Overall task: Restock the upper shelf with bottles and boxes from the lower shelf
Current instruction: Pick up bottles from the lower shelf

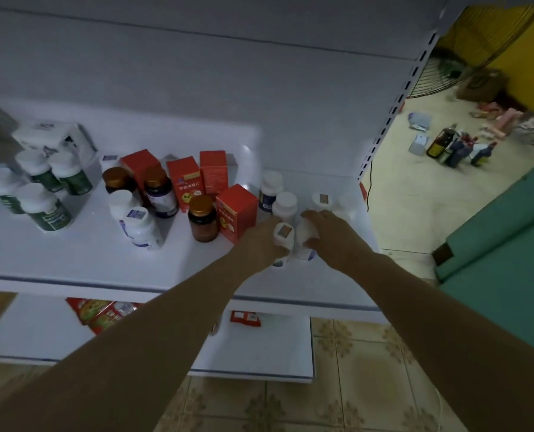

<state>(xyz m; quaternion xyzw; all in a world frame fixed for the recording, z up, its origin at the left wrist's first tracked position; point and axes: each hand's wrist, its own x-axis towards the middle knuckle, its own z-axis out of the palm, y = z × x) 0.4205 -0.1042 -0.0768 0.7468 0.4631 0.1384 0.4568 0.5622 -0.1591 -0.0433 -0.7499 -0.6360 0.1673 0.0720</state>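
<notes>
Head view: right of centre on the upper shelf (88, 260), the left hand (259, 241) wraps a white bottle (283, 235) and the right hand (328, 232) curls round a second white bottle (304, 241), the two touching. Crowding is the risk: either wrist could nudge the red box (236, 213) or topple the white bottles behind (286, 205).

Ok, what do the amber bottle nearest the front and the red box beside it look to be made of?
The amber bottle looks like translucent brown plastic or glass, since its contents show through, under a shiny gold cap that may be metal or metallised plastic. The red box looks like printed cardboard, with flat faces and sharp folded edges.
</notes>
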